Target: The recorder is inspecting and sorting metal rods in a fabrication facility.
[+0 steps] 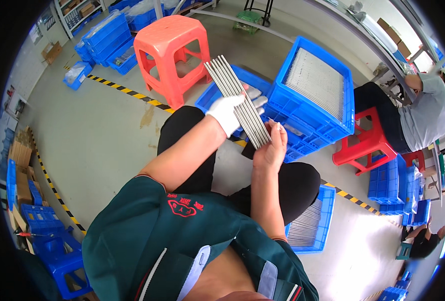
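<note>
A row of several slim metal rods (237,100) lies slanted across my left hand (226,114), which wears a white glove and is closed around them at mid-length. The rods sit side by side, with their upper ends pointing to the far left. At their lower ends is my right hand (270,148), its palm turned up and touching or nearly touching the rods. Its fingers are curled together, with a small whitish bit at the tips that I cannot make out. Behind the rods stands a low blue crate (207,95), its contents partly hidden by my left hand.
Stacked blue crates (302,123) stand ahead right, the top one filled with rods (315,80). Another blue crate of rods (305,226) is beside my right knee. A red stool (170,40) stands ahead left. At the right, a person (428,110) sits on a red stool (365,143).
</note>
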Available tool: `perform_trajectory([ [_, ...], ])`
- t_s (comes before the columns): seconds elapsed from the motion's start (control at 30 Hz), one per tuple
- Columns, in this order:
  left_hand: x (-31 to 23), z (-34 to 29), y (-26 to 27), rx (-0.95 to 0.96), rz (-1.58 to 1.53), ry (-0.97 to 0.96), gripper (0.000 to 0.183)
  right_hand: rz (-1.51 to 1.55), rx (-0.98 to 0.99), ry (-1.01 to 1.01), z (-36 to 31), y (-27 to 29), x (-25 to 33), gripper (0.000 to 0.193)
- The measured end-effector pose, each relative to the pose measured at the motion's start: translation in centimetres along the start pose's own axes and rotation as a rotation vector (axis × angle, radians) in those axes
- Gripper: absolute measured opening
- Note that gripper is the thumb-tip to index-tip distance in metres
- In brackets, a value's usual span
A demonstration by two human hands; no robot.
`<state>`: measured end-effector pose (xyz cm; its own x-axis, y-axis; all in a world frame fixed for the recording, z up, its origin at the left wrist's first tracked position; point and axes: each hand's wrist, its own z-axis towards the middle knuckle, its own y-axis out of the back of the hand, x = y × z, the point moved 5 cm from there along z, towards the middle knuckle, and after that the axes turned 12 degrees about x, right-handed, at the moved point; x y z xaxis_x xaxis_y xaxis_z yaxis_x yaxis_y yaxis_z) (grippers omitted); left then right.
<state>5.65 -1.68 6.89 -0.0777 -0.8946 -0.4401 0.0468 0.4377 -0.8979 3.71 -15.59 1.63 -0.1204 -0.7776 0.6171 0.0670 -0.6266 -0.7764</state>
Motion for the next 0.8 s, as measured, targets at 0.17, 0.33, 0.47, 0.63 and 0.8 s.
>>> perform_trajectory([
  [0.17,1.9,-2.7,-2.8,0.039,0.101,-0.01,0.026,0.055,-0.017,-0.068,-1.1,-0.3,0.8,0.01],
  [0.33,2.1,-3.6,-4.0,0.147,0.117,0.075,0.026,0.082,-0.024,-0.049,-1.9,-0.9,1.9,0.009],
  [0.47,2.3,-2.9,-3.4,0.151,0.14,0.089,0.022,0.067,-0.043,-0.04,-2.5,-0.4,2.1,0.009],
  [0.63,2.2,-2.4,-0.8,0.101,0.119,0.239,0.021,0.007,0.019,-0.112,-5.1,-0.1,1.3,0.009],
  [0.8,3.4,-2.9,2.1,0.169,0.12,0.448,0.028,-0.38,-0.018,-0.056,-4.5,1.0,7.0,0.005],
])
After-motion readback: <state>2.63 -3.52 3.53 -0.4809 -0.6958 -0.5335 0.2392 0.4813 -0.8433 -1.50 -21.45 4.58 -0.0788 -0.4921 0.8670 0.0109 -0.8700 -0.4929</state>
